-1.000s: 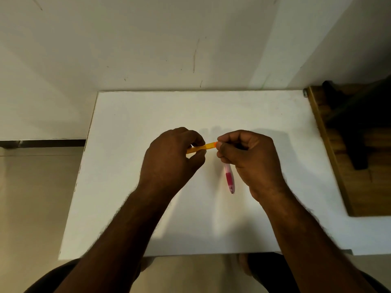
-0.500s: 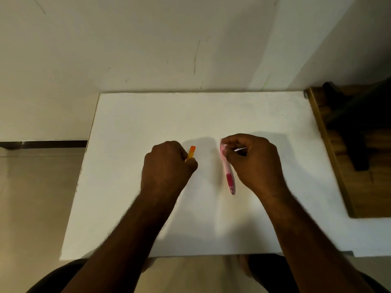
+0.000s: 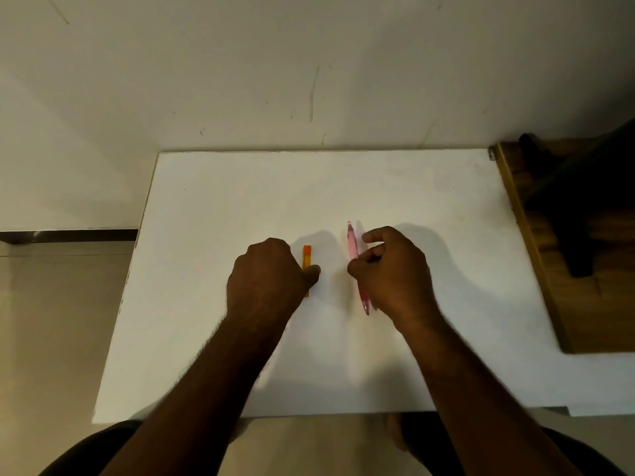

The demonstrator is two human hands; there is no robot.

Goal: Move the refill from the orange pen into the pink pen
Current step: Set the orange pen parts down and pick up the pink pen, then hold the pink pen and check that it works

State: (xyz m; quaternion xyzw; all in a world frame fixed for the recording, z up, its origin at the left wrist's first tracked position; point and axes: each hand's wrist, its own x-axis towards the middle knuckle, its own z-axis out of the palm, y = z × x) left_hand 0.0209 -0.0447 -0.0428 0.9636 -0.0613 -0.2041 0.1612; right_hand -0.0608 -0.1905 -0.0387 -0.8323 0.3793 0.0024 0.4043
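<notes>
Orange plastic shows beside our left hand [image 3: 271,276]: the orange pen [image 3: 307,261] lies on the white table [image 3: 213,304], its far end clear, its middle under our thumb. Whether the curled fingers clamp it or merely rest against it, we cannot tell. Our right hand [image 3: 391,273] pinches the pink pen [image 3: 353,243] at mid-barrel, tip toward us, low over the table. The refill itself is not in sight. We judge both pens light, stiff and smooth, likely to roll or slip, so we would hold each barrel near the joint, firmly but without bending. The refill should be thin and flexible, best taken close to its end and fed in straight.
</notes>
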